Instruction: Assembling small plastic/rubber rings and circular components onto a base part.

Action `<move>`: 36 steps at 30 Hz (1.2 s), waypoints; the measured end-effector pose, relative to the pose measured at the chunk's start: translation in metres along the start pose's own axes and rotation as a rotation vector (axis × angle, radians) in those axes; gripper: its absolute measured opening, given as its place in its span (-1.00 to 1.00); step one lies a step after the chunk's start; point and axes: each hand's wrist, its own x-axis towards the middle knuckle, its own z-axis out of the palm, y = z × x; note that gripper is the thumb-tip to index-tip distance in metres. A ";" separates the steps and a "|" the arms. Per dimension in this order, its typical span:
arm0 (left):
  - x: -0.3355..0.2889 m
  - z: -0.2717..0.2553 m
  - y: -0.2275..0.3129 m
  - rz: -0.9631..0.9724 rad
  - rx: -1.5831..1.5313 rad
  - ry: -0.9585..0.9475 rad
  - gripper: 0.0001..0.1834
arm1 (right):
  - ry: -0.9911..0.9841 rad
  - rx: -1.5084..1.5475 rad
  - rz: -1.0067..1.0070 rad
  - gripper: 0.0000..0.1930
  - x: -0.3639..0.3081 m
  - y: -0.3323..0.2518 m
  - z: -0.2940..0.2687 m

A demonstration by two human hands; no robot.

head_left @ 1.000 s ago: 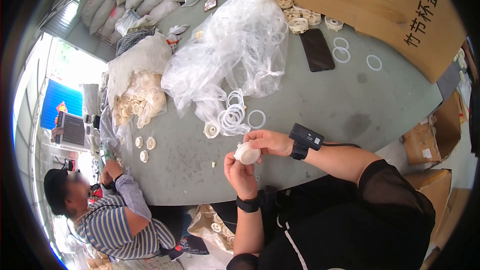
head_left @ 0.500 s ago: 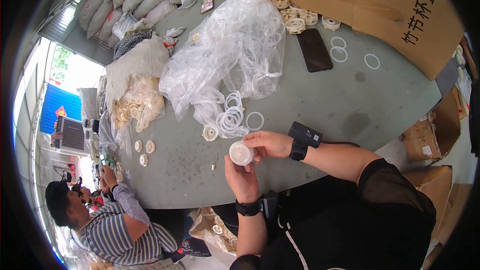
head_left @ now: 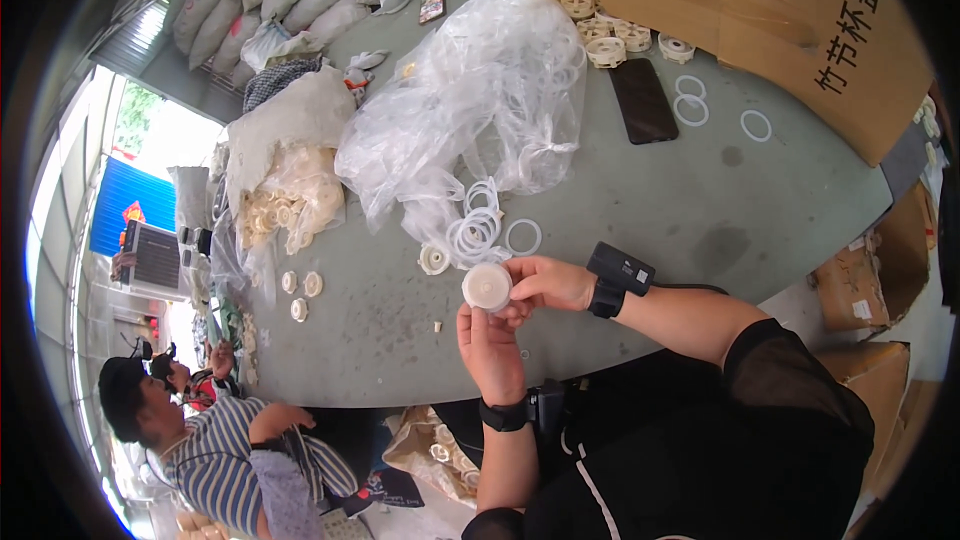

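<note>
A round, cream-white cup lid point(head_left: 486, 287) is held up above the near edge of the table, its flat face toward me. My left hand point(head_left: 491, 348) grips it from below, the fingers at its lower edge. From the right, my right hand point(head_left: 548, 284) pinches its rim with the thumb in front; the other fingers are partly hidden behind it. Just beyond lies a cluster of translucent sealing rings point(head_left: 476, 232), with a single ring point(head_left: 523, 236) beside it. An off-white notched part point(head_left: 433, 259) sits left of the lid.
A clear plastic bag point(head_left: 470, 90) of rings spreads across the grey table point(head_left: 640, 210). Farther back are a black phone point(head_left: 643, 101), stacked notched parts point(head_left: 607, 47) and a cardboard box point(head_left: 760, 10). A bag of cream parts point(head_left: 290, 200) stands left; a co-worker point(head_left: 215, 450) sits beyond the near-left edge.
Both hands have shifted the lid slightly, and my right thumb now lies over its rim. The whole view has moved a little. The co-worker's near arm has dropped from the table.
</note>
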 end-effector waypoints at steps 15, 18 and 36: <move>-0.012 -0.123 0.068 0.161 -0.030 0.369 -0.79 | 0.088 -0.258 0.125 -0.67 -0.001 -0.002 -0.001; -0.053 -0.208 0.095 0.218 -0.034 0.546 -0.78 | 0.091 -0.226 0.095 -0.67 0.000 -0.004 -0.004; -0.137 -0.339 0.046 -0.095 0.684 0.777 -0.78 | 0.259 0.155 0.062 -0.69 0.010 0.002 -0.012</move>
